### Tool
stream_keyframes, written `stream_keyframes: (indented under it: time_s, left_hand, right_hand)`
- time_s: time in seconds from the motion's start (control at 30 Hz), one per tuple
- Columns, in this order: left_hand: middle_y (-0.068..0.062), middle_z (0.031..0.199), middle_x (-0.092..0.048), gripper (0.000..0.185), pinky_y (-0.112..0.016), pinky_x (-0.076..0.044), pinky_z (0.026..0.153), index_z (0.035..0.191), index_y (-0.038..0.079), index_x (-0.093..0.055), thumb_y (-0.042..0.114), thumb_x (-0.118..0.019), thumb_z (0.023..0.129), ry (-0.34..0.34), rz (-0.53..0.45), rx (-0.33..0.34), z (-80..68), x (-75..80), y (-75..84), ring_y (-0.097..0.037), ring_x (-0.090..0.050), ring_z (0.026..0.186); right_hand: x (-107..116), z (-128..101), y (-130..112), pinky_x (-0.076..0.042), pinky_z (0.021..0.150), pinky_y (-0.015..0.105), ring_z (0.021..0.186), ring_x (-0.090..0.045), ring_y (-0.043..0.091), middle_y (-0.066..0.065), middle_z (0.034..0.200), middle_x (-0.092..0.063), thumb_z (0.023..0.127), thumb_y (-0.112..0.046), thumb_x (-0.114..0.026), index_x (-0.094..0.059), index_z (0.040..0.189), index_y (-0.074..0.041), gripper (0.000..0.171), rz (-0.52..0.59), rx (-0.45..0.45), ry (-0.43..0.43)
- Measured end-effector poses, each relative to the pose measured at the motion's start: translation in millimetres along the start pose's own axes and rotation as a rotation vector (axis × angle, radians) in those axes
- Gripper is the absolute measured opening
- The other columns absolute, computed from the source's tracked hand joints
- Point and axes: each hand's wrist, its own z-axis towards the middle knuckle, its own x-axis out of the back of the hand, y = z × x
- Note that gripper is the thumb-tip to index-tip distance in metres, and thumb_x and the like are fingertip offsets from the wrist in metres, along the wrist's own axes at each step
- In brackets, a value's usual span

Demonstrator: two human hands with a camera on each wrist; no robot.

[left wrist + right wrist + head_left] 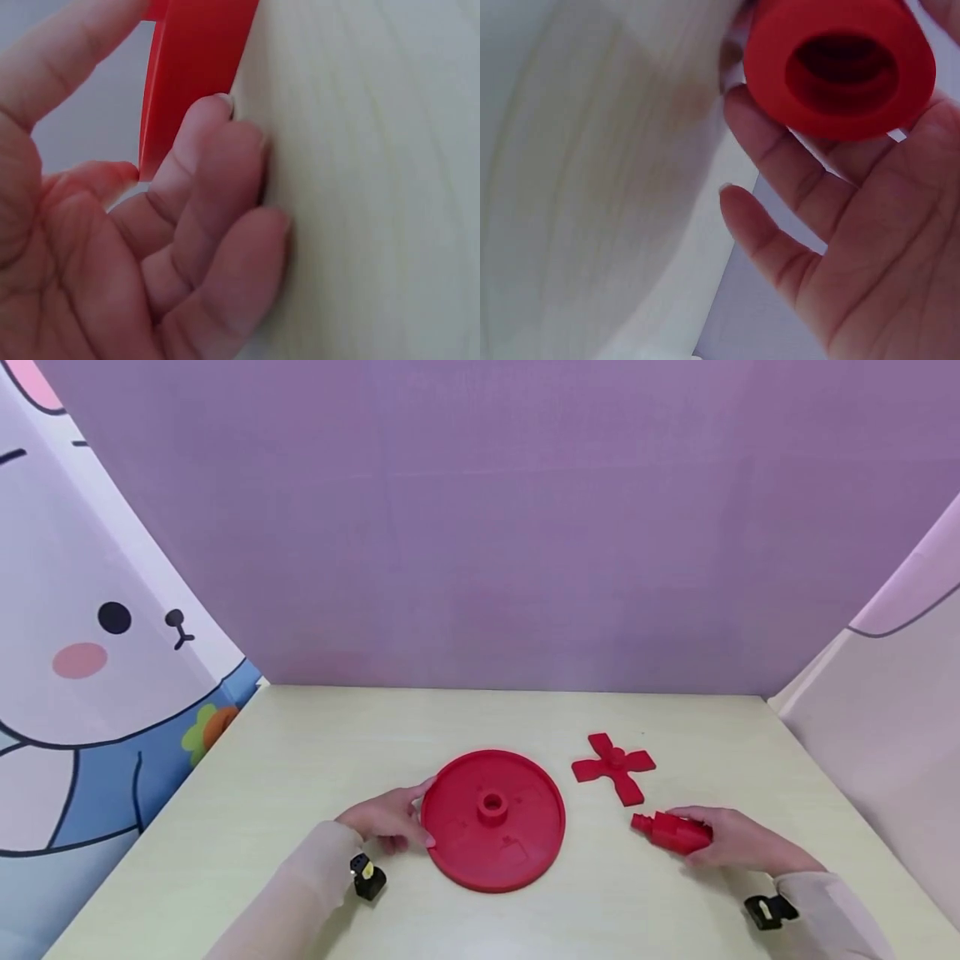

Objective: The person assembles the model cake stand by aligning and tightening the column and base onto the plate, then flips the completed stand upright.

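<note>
Fingers first: the left hand [386,823] curls its fingertips [225,120] round the near-left rim of a red disc [492,818], thumb above the edge and the other fingers tucked between rim and table [315,752], the wrist view showing the edge raised just off the wood there. The right hand [738,842] cups a short red tube [672,832], fingers [780,150] wrapped loosely under it; the right wrist view looks straight into its hollow end [840,67], and the narrower tip points left toward the disc. Neither hand is clenched empty, and neither lies flat.

Outward from the hands, three red plastic pieces lie apart on the pale table: the disc at the centre with a raised hub [492,804] and hole in its middle, the tube to its right in the hand, and a four-bladed cross piece [613,766] lying untouched beyond the tube, near the disc's far-right edge but clear of it. Judged from this layout, the work is at its start: nothing is joined, the hub stands bare, and both the tube and the cross piece remain to be fitted. A lilac backdrop and a cartoon rabbit panel [97,643] close in the scene.
</note>
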Motion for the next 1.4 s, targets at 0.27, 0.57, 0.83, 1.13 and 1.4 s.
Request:
stream_keyframes:
  time_s: [0.27,0.57,0.83,1.13,1.4]
  left_hand:
    - [-0.004,0.064,-0.049,0.104,-0.025,-0.038,0.048,0.154,0.013,-0.019,0.015,-0.083,0.072,0.008,0.044,-0.008,1.3,-5.0,3.1,-0.017,-0.043,0.049]
    - [-0.005,0.064,-0.049,0.104,-0.025,-0.037,0.048,0.154,0.012,-0.019,0.011,-0.083,0.072,0.025,0.036,-0.023,2.2,-8.4,1.7,-0.017,-0.043,0.05]
    - [-0.004,0.064,-0.047,0.104,-0.025,-0.036,0.049,0.154,0.011,-0.017,0.01,-0.082,0.073,0.017,0.051,-0.007,1.6,-13.6,7.6,-0.017,-0.038,0.049]
    - [-0.006,0.07,-0.05,0.105,-0.025,-0.037,0.049,0.154,0.011,-0.017,0.008,-0.082,0.072,0.027,0.051,0.03,7.5,-14.7,15.6,-0.017,-0.039,0.05]
    - [-0.004,0.069,-0.048,0.106,-0.025,-0.034,0.048,0.154,0.011,-0.016,0.012,-0.083,0.072,0.017,0.035,0.009,8.5,-13.9,10.4,-0.016,-0.036,0.048]
  right_hand:
    - [0,0,-1,-0.05,0.075,0.041,0.097,-0.053,0.029,0.012,0.109,-0.06,0.071,-0.012,-0.082,-0.06,0.12,0.0,0.055,0.027,0.054,-0.001]
    - [-2,6,-4,-0.052,0.074,0.04,0.097,-0.052,0.03,0.013,0.108,-0.059,0.07,-0.005,-0.081,-0.06,0.118,0.0,0.052,0.043,0.084,0.053]
    - [-1,9,-13,-0.05,0.071,0.028,0.094,-0.054,0.027,0.012,0.106,-0.06,0.07,-0.002,-0.08,-0.061,0.117,0.002,0.051,0.053,0.175,0.093]
    - [-3,19,-31,-0.048,0.069,0.029,0.091,-0.054,0.024,0.014,0.107,-0.061,0.076,-0.012,-0.08,-0.059,0.124,0.005,0.055,0.006,0.212,0.226]
    - [-13,32,-46,-0.046,0.064,0.025,0.085,-0.052,0.02,0.011,0.103,-0.061,0.077,-0.014,-0.079,-0.059,0.124,0.006,0.055,0.011,0.276,0.241]
